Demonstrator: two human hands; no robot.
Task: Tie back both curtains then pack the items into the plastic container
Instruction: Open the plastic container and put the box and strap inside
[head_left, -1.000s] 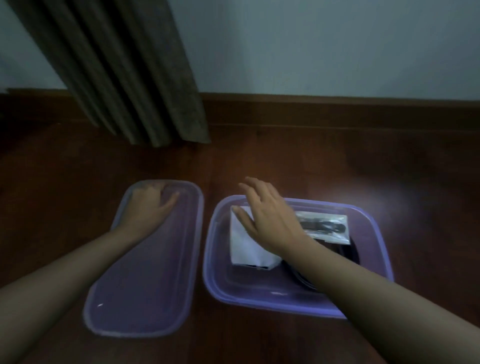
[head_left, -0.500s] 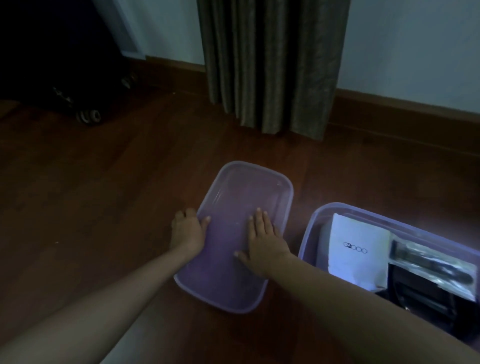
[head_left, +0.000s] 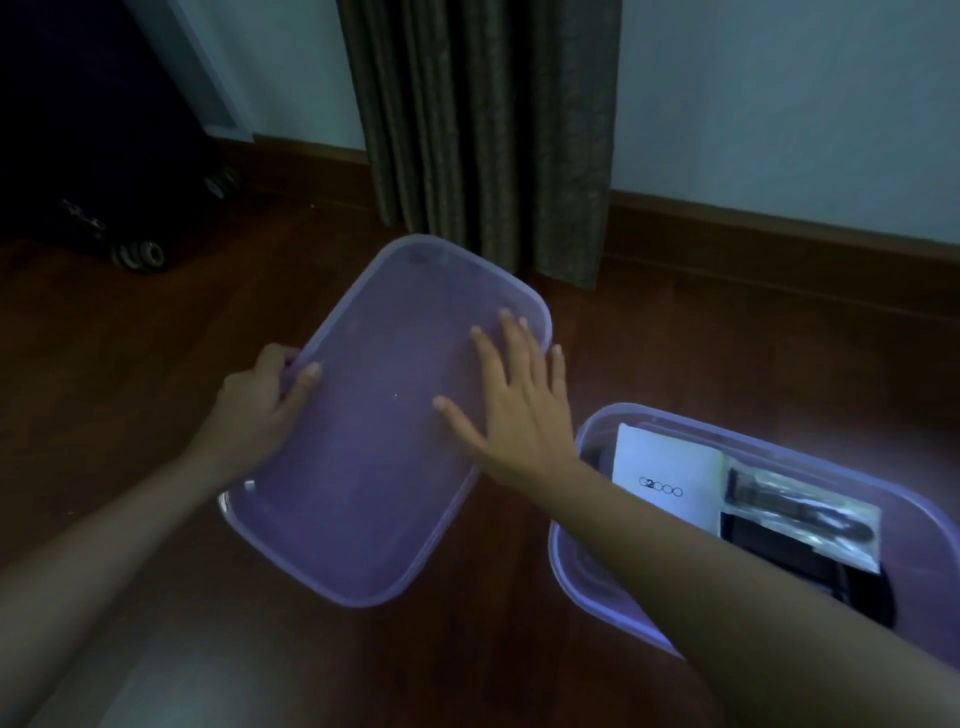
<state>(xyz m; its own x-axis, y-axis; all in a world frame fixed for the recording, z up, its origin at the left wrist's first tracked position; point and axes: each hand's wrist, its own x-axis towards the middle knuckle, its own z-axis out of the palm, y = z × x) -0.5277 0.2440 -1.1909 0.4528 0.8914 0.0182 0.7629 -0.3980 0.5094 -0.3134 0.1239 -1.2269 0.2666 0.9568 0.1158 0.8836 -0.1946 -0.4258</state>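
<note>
At lower right, the plastic container (head_left: 582, 577) sits open with a white card (head_left: 662, 480), a clear packet (head_left: 810, 519) and something black inside. Mid-frame, my left hand (head_left: 257, 410) grips the purple lid's (head_left: 363, 493) left edge while my right hand (head_left: 519, 410) lies open and flat on it. Beyond, at upper centre, the curtain (head_left: 483, 130) hangs down to the floor (head_left: 727, 353)

One lid (head_left: 374, 467); one container (head_left: 597, 571) — two hands (head_left: 519, 415).

- Purple translucent lid (head_left: 374, 467), tilted, off its box.
- Plastic container (head_left: 587, 571) (open), holding white card (head_left: 665, 478), bagged dark item (head_left: 810, 519).
- Curtain (head_left: 483, 130) hanging.
</note>
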